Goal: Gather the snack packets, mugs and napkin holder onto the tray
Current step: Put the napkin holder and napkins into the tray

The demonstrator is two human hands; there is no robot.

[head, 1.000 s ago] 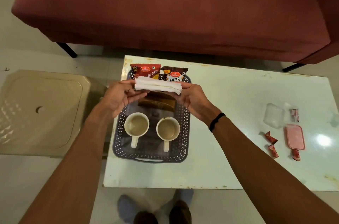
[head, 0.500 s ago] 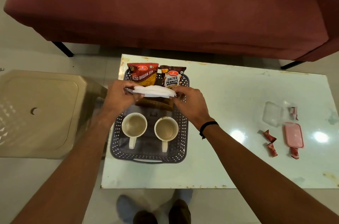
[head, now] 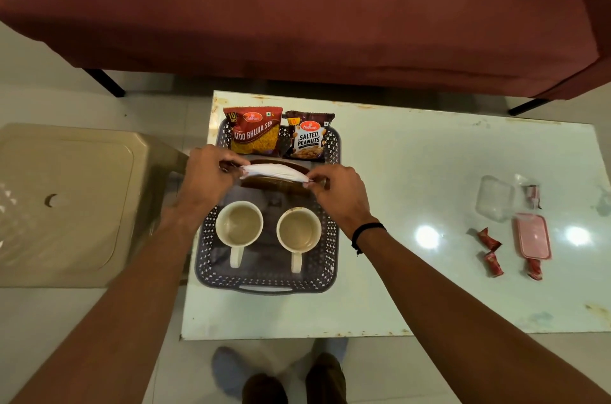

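- Pale, glossy table (head: 429, 172) with worn, rust-spotted edges, ceiling lights glinting off it; a dark red sofa (head: 297, 7) runs along its far side over a light tiled floor.
- A beige plastic stool (head: 66, 202) stands just beside the table's left end.
- One dark lattice tray (head: 264, 284) sits at the table's left end.
- Two snack packets lean at the tray's far end: Aloo Bhujia Sev (head: 254, 131) on the left, Salted Peanuts (head: 309, 136) beside it.
- Two cream mugs, left mug (head: 239, 226) and right mug (head: 298, 231), side by side in the tray's near half, handles toward the person.
- One brown napkin holder (head: 274, 183) between mugs and packets, inside the tray.
- Left hand (head: 206, 175) and right hand (head: 337, 192) each pinch an end of the white napkins (head: 272, 171), right over the holder.
- Well apart to the right: one clear container (head: 494, 198), one pink lid (head: 532, 236), and four small red wrappers that I can count.
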